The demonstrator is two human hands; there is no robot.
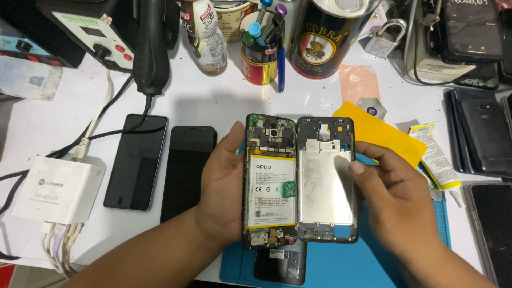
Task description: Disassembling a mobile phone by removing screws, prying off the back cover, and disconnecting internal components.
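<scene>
My left hand (221, 184) grips an opened phone (270, 181) by its left edge; its white battery, green circuit board and camera face up. Right beside it, touching side by side, my right hand (397, 200) holds a dark phone frame (326, 181) with a bare silvery metal plate, thumb pressed on its right edge. Both parts are held upright just above a blue work mat (341, 264). A dark phone part (280, 264) lies on the mat below them, partly hidden.
Two black phones (135, 160) (188, 170) lie left of my hands, next to a white charger block (58, 189) with cables. A yellow sheet (381, 133) and glue tube (436, 160) lie at the right, more phones (482, 136) beyond. Cans, a bottle and a pen cup (261, 50) stand behind.
</scene>
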